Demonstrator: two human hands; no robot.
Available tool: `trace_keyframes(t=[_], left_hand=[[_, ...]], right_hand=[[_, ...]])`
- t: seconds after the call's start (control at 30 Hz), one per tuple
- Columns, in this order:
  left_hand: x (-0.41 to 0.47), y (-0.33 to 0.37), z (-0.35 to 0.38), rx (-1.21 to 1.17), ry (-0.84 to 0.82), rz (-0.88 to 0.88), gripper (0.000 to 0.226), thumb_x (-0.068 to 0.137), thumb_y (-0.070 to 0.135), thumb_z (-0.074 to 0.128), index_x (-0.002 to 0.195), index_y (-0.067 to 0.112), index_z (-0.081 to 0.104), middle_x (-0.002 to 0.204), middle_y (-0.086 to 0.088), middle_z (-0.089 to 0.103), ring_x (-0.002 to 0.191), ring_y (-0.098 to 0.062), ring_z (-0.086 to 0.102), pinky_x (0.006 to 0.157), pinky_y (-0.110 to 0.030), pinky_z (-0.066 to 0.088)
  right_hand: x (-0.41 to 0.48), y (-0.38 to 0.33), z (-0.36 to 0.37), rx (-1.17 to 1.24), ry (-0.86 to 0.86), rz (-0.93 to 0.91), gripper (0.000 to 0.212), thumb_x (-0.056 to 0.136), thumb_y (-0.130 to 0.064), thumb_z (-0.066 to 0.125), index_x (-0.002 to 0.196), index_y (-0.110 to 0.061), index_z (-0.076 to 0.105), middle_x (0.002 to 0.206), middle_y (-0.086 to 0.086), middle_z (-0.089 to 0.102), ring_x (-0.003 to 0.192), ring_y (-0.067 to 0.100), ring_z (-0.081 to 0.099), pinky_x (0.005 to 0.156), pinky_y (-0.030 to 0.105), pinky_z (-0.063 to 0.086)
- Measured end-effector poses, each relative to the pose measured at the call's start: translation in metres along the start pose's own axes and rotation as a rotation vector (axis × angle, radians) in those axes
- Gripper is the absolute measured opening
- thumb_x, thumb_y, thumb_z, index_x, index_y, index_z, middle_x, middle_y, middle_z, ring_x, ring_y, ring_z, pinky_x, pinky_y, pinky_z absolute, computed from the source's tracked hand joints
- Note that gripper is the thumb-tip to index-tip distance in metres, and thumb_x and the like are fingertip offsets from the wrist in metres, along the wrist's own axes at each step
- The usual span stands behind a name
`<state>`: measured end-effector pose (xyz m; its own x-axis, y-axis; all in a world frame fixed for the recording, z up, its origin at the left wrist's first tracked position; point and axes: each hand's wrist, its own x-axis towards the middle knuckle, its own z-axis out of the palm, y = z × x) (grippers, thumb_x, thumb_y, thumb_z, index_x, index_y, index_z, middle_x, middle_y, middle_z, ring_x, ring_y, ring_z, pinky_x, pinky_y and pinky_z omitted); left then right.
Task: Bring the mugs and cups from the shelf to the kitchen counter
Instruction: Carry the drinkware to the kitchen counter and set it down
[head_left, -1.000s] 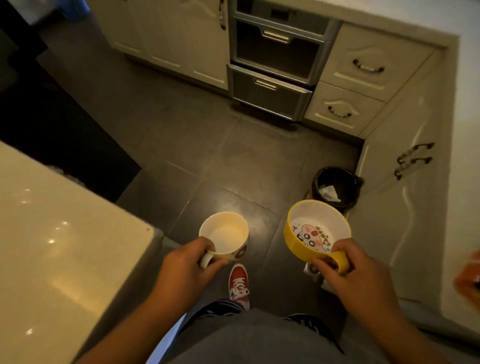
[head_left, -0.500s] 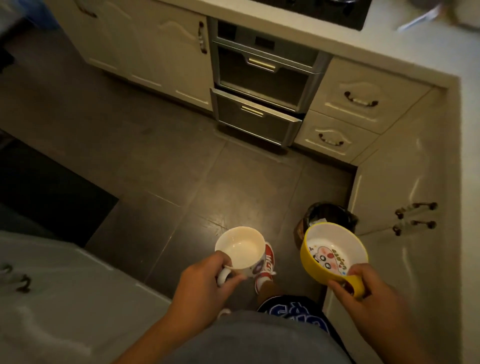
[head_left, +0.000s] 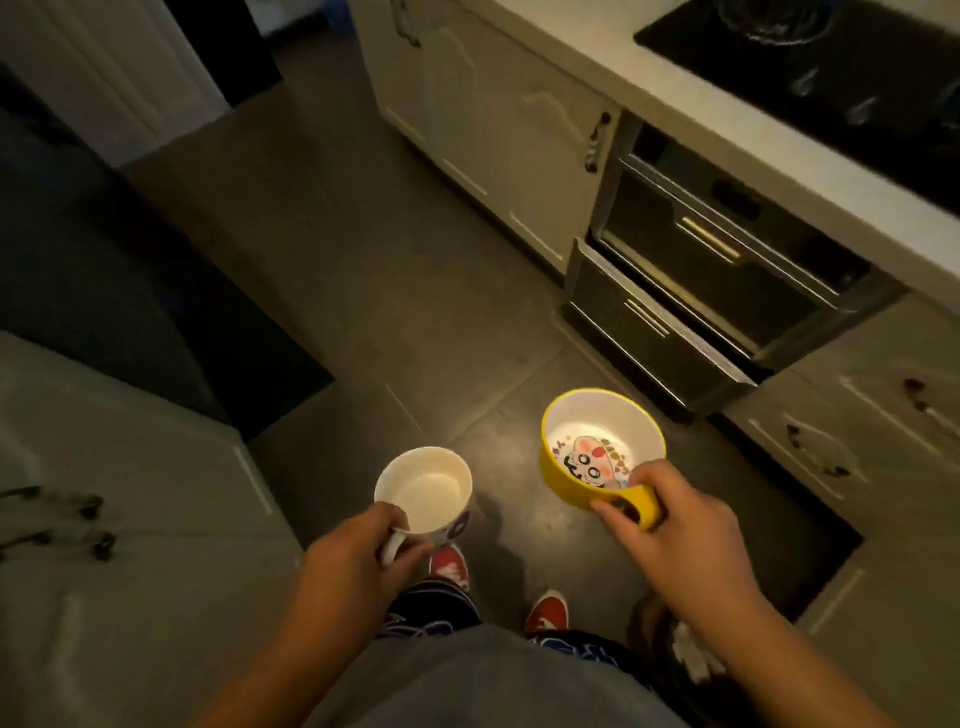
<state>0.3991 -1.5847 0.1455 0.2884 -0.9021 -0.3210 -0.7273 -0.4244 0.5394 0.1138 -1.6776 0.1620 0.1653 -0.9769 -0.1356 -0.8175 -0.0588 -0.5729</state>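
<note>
Fingers: our left hand (head_left: 358, 558) grips the white mug (head_left: 423, 491) by its handle; our right hand (head_left: 675, 535) grips the yellow cup (head_left: 602, 447) likewise. Step: carrying, we judge; next, setting both on the counter (head_left: 597, 52). Surroundings: stove (head_left: 831, 67), oven (head_left: 727, 249), open floor (head_left: 363, 260); nothing blocks us.

Bare forearms, grey top (head_left: 467, 680), dark printed trousers (head_left: 431, 608), red sneakers (head_left: 546, 613) with white trim

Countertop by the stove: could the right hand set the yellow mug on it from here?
Probably not yet: the right hand holds the yellow mug low over the floor, apart from the countertop.
</note>
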Motion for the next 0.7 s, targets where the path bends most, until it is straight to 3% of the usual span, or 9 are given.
trace_keyframes(t=[0.1,0.17,0.27,0.43,0.53,0.7], left_hand=[[0.033,-0.007,-0.014,-0.028,0.061,-0.059,0.022,0.077,0.033,0.078,0.087,0.035,0.059,0.096,0.004,0.070,0.079,-0.011,0.062,0.067,-0.022,0.056],[0.061,-0.011,-0.022,-0.034,0.094,-0.080,0.023,0.077,0.033,0.078,0.086,0.036,0.057,0.096,0.004,0.070,0.080,-0.012,0.061,0.066,-0.018,0.051],[0.114,-0.017,-0.040,-0.050,0.127,-0.107,0.023,0.077,0.031,0.079,0.085,0.032,0.058,0.095,0.000,0.071,0.080,-0.015,0.063,0.066,-0.023,0.055],[0.203,-0.016,-0.080,-0.057,0.139,-0.048,0.027,0.077,0.035,0.078,0.083,0.038,0.052,0.089,0.007,0.068,0.075,-0.009,0.060,0.058,-0.015,0.044],[0.255,-0.005,-0.098,-0.058,0.135,-0.016,0.025,0.078,0.042,0.074,0.084,0.041,0.050,0.087,0.013,0.062,0.074,-0.004,0.058,0.059,-0.018,0.049],[0.343,0.027,-0.108,-0.097,0.124,-0.015,0.027,0.078,0.043,0.073,0.088,0.041,0.049,0.089,0.016,0.059,0.076,0.000,0.056,0.066,-0.019,0.051]], right_hand=[[0.062,-0.024,0.008,0.002,-0.049,-0.093,0.034,0.068,-0.056,0.067,0.089,-0.036,0.048,0.081,-0.008,0.072,0.070,0.013,0.069,0.050,0.033,0.057],[0.101,-0.039,0.017,-0.015,-0.069,-0.139,0.035,0.069,-0.055,0.068,0.090,-0.034,0.049,0.085,-0.006,0.073,0.074,0.017,0.070,0.053,0.036,0.059],[0.154,-0.059,0.030,-0.028,-0.078,-0.169,0.037,0.069,-0.052,0.070,0.092,-0.030,0.053,0.089,-0.003,0.073,0.078,0.020,0.071,0.055,0.040,0.060],[0.221,-0.075,0.029,-0.032,-0.068,-0.146,0.038,0.066,-0.068,0.055,0.088,-0.037,0.049,0.081,-0.014,0.065,0.069,0.006,0.066,0.048,0.021,0.056],[0.251,-0.077,0.018,-0.036,-0.068,-0.103,0.034,0.067,-0.066,0.055,0.085,-0.039,0.046,0.069,-0.019,0.058,0.060,-0.005,0.058,0.045,0.005,0.045],[0.300,-0.067,-0.003,-0.084,-0.086,-0.017,0.033,0.066,-0.060,0.063,0.085,-0.041,0.044,0.061,-0.024,0.053,0.052,-0.005,0.056,0.039,0.004,0.039]])
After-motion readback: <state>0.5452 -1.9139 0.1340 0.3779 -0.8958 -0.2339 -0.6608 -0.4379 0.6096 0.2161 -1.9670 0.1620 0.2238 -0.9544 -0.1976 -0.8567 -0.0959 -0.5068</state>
